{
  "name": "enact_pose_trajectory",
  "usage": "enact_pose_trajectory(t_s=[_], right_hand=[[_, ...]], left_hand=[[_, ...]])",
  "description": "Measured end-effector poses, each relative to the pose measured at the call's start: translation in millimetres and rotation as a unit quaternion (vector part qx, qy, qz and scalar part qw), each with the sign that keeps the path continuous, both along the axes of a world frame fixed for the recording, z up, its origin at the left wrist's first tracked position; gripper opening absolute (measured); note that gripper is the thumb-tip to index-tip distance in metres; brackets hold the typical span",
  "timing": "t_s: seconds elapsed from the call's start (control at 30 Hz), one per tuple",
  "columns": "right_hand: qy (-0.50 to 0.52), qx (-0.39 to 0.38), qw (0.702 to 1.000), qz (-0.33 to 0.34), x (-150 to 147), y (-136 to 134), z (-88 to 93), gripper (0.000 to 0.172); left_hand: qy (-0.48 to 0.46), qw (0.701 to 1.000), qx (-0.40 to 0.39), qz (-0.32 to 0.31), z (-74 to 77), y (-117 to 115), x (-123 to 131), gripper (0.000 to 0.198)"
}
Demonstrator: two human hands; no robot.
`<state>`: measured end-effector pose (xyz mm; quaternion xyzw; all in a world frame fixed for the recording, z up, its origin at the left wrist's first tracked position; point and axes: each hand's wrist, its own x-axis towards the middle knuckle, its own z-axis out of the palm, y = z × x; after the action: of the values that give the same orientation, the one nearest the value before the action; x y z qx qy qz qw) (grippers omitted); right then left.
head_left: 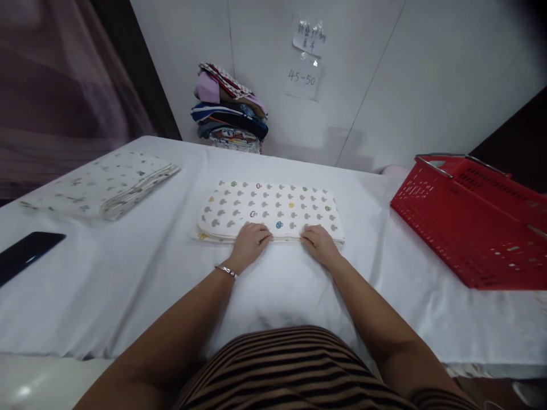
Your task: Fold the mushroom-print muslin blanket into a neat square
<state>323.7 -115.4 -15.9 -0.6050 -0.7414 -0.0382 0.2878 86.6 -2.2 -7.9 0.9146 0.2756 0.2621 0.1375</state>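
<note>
A folded white cloth (273,202) with small grey, yellow, red and blue mushroom prints lies flat in the middle of the table. My left hand (251,244), with a silver bracelet at the wrist, is closed on its near edge, left of centre. To the right along that same edge, my right hand (319,244) also pinches the layers, fingers curled. The thumbs and the undersides of the fingers are mostly hidden. Several layers show at the near fold, and a lower layer sticks out slightly at the left corner.
Another folded patterned cloth (115,182) lies at the left, beyond a dark phone (29,253). A red plastic basket (478,222) stands at the right. A stack of folded fabrics (231,108) rises behind the white-covered table (171,296); paper signs (302,77) hang on the wall.
</note>
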Motion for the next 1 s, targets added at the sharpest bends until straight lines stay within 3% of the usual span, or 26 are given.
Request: enact_pose_trajectory(t_s=[0.33,0.6,1.0], right_hand=[[0.002,-0.009,1.0,-0.014,1.0,2.7,-4.1,0.019],[0.055,-0.02,0.998,-0.03,-2.7,2.6,-1.2,0.019],[-0.001,-0.015,1.0,-0.005,-2.5,-2.6,2.1,0.018]], left_hand=[[-0.011,1.0,0.0,0.011,-7.8,3.5,1.6,0.021],[-0.002,1.0,-0.018,0.013,-4.4,3.2,2.2,0.022],[0.013,1.0,-0.008,0.021,-4.6,2.5,3.4,0.025]])
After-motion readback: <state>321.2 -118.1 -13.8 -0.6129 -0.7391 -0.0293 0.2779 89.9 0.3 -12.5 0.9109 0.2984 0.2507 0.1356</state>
